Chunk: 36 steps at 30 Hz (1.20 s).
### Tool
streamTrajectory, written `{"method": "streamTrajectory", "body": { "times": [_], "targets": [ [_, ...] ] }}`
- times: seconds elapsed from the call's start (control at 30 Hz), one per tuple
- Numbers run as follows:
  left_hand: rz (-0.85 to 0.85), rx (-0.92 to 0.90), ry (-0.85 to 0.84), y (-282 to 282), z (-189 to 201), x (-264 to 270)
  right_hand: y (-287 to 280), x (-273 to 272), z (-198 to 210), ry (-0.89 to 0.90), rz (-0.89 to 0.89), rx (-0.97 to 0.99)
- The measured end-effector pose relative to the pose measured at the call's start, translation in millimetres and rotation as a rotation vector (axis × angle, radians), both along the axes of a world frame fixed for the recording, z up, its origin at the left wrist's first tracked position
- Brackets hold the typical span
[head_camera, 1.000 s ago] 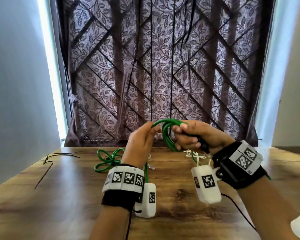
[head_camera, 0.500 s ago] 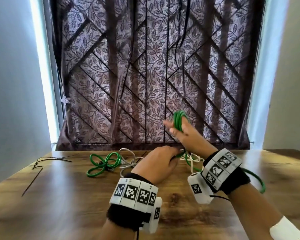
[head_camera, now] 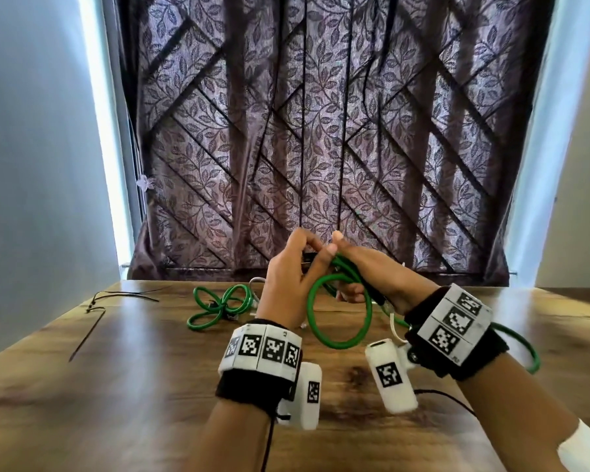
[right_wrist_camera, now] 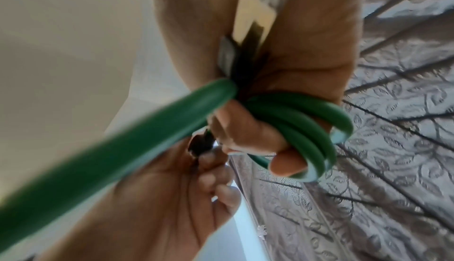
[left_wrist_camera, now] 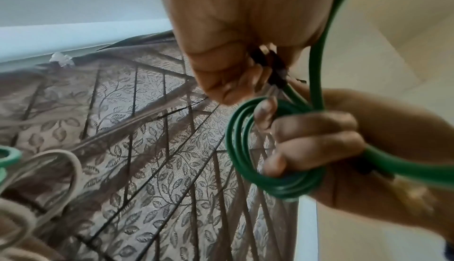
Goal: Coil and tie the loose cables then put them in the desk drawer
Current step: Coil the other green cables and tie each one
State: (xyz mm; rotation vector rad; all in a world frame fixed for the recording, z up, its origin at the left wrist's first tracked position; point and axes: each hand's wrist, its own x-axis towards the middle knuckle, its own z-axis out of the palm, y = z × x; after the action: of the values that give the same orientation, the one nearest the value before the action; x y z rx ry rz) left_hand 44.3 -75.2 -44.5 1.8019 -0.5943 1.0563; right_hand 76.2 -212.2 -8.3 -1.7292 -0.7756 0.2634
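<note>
Your right hand (head_camera: 365, 267) curls around the coiled green cable (head_camera: 338, 318), raised above the wooden desk (head_camera: 133, 386), its loops hanging between your wrists. Your left hand (head_camera: 286, 284) meets it, fingertips pinching the cable's black plug end (left_wrist_camera: 270, 67). Left of your left hand, a tied green cable bundle (head_camera: 218, 306) lies on the desk.

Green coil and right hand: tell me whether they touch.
Touching. The left wrist view shows the right hand's fingers curled through the green coil, gripping its loops; the right wrist view shows the same loops wrapped over those fingers.
</note>
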Motion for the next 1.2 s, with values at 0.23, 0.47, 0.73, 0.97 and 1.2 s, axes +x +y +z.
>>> {"method": "streamTrajectory", "body": {
  "times": [0.23,0.47,0.73,0.97,1.2],
  "targets": [
    [-0.413,0.008,0.386,12.5,0.3,6.5,-1.4,1.6,0.7,-0.091,-0.093,-0.082],
    [-0.417,-0.012,0.342,8.7,-10.3,12.9,-9.7,5.0,5.0,0.086,0.041,0.056],
    [-0.461,-0.147,0.264,14.6,-10.8,15.8,-9.1,3.7,1.5,0.135,0.215,0.01],
    [-0.394,-0.167,0.253,16.8,-12.0,15.9,-4.1,14.2,-9.5,0.047,0.093,0.0],
    [-0.484,-0.553,0.425,8.2,-10.0,17.1,6.2,20.3,-17.4,-0.594,-0.179,-0.088]
  ]
}}
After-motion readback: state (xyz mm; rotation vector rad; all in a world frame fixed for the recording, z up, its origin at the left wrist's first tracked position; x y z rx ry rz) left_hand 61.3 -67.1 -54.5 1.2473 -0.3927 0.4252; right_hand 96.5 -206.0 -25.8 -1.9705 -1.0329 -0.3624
